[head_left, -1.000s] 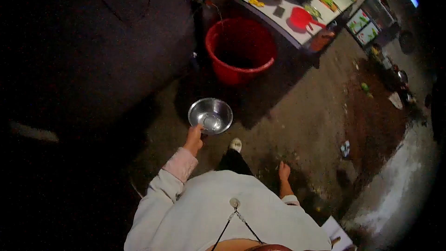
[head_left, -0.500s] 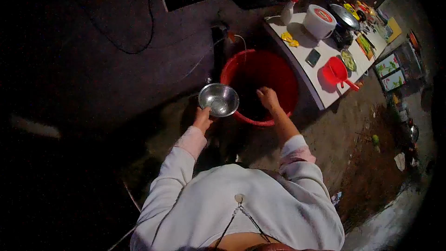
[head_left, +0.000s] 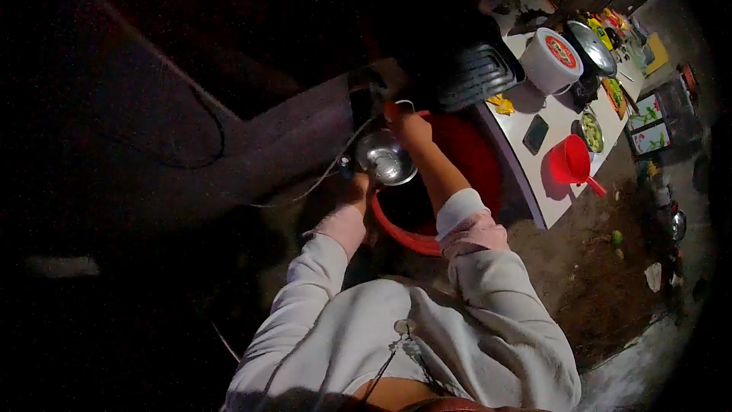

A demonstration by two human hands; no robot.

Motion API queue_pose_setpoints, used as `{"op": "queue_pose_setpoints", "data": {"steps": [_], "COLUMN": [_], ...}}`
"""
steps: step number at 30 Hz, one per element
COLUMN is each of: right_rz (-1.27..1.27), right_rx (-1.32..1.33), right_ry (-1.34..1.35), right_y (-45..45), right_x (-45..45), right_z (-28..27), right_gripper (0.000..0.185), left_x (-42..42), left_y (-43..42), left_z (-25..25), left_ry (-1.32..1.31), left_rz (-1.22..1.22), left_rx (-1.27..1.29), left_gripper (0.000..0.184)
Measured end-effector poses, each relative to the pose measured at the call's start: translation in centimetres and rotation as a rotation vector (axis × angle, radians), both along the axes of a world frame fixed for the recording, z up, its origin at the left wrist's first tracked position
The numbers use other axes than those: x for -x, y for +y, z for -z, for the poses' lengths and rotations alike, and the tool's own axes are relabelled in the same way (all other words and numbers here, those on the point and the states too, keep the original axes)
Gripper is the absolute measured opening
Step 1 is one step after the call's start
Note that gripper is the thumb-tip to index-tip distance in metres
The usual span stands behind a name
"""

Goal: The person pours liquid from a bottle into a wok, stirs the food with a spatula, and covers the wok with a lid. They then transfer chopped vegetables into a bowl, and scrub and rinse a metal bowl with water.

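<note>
My left hand (head_left: 359,188) grips the near rim of a shiny metal bowl (head_left: 390,162), held tilted at the left edge of a big red tub (head_left: 412,239). My right hand (head_left: 412,132) reaches across above the bowl, its fingers closed at a small orange-red tap (head_left: 392,111) beside a thin white hose (head_left: 405,103). The fingertips are dark and partly hidden. Inside, the tub is too dark to make out.
A white table (head_left: 526,175) to the right holds a red dipper (head_left: 570,160), a phone (head_left: 536,133), a bowl of cut green food (head_left: 592,132), a white lidded bucket (head_left: 550,61) and a lidded pot (head_left: 592,49). A dark ridged tray (head_left: 482,76) is at its far left corner.
My right hand has moved from over the tub up and left to the tap. The bowl has gone slightly farther forward under it. The view has shifted, bringing the ridged tray into sight.
</note>
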State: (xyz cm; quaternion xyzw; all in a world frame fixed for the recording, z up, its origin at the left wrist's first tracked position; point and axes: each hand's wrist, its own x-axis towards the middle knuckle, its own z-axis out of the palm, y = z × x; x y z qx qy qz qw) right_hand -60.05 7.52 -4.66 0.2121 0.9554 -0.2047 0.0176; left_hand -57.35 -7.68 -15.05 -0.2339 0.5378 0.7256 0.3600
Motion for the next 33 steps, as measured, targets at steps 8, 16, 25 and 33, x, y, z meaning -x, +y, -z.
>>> {"op": "queue_pose_setpoints", "data": {"steps": [8, 16, 25, 33], "right_rz": [0.048, 0.013, 0.16, 0.331], "right_rx": [0.137, 0.153, 0.186, 0.333], "right_ry": [-0.083, -0.052, -0.234, -0.175], "right_y": [2.8, 0.0, 5.3, 0.5], "right_x": [3.0, 3.0, -9.2, -28.6], "right_z": [0.6, 1.0, 7.4, 3.7], "right_gripper": [0.031, 0.029, 0.021, 0.029], "left_x": [2.8, 2.1, -0.8, -14.2], "left_y": [2.0, 0.9, 3.0, 10.2], "left_z": [2.3, 3.6, 2.4, -4.2], "left_ry": [0.028, -0.046, 0.254, 0.501], "left_rz": [0.075, 0.033, 0.556, 1.457], "left_rx": [-0.086, -0.039, -0.2, -0.12], "left_gripper": [0.04, 0.036, 0.039, 0.05]}}
